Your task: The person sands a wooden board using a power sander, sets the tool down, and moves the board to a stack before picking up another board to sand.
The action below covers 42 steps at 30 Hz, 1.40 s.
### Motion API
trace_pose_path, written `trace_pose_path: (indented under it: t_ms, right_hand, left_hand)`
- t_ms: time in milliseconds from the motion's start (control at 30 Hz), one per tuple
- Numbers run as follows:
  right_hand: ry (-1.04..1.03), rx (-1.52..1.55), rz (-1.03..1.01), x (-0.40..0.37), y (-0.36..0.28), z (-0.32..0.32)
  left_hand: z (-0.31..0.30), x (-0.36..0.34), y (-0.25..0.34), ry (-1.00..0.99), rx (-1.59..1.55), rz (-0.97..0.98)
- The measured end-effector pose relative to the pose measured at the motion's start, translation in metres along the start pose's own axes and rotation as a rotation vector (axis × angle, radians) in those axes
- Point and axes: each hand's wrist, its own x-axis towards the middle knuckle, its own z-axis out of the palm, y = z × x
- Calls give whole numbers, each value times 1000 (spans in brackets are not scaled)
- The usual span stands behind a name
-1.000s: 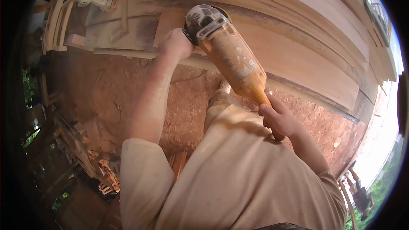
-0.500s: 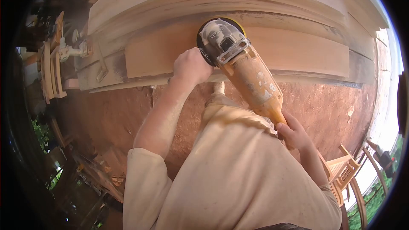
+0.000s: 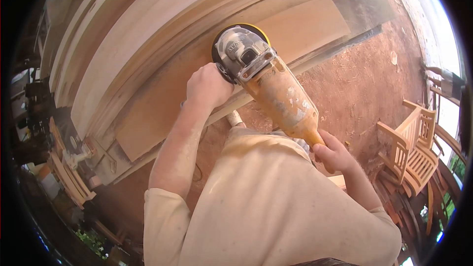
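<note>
A worn yellow angle grinder [image 3: 282, 96] with a scuffed metal head lies across the view. Its round sanding disc [image 3: 259, 30], black with a yellow rim, is over the middle of a flat wooden board [image 3: 308, 22]. My left hand [image 3: 209, 86] is closed in a fist beside the grinder's head, at its side handle, which the fingers mostly hide. Around the narrow rear handle, close to my body, my right hand [image 3: 332, 151] is wrapped. The grinder covers part of the board.
The board lies on a dusty workbench [image 3: 364, 12], with long planks [image 3: 128, 56] stacked along its far side. A wooden chair [image 3: 411, 148] stands at right on the reddish floor [image 3: 350, 86]. Clamped wooden pieces [image 3: 69, 167] are at left.
My view has turned, so the bench and board now slant up to the right and more of the chair shows. Both hands keep their hold on the grinder, which sits slightly further left in view.
</note>
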Motion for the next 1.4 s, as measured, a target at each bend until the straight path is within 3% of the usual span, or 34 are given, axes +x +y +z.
trace_pose_path:
  t_ms: [267,767,1067,1233,1400]
  right_hand:
    - [130,115,-10,-8,-7,-40]
    - [366,155,-100,-20,-25,-132]
    - [377,219,-134,-27,-18,-173]
    - [377,301,-129,-36,-8,-174]
    - [333,183,-110,-80,3,-180]
  left_hand:
    - [-17,53,103,-84,140,125]
    - [-5,115,261,-39,314,313]
    - [8,128,319,19,337,322]
    - [24,135,350,65,339,443]
    - [47,124,363,7,438,450]
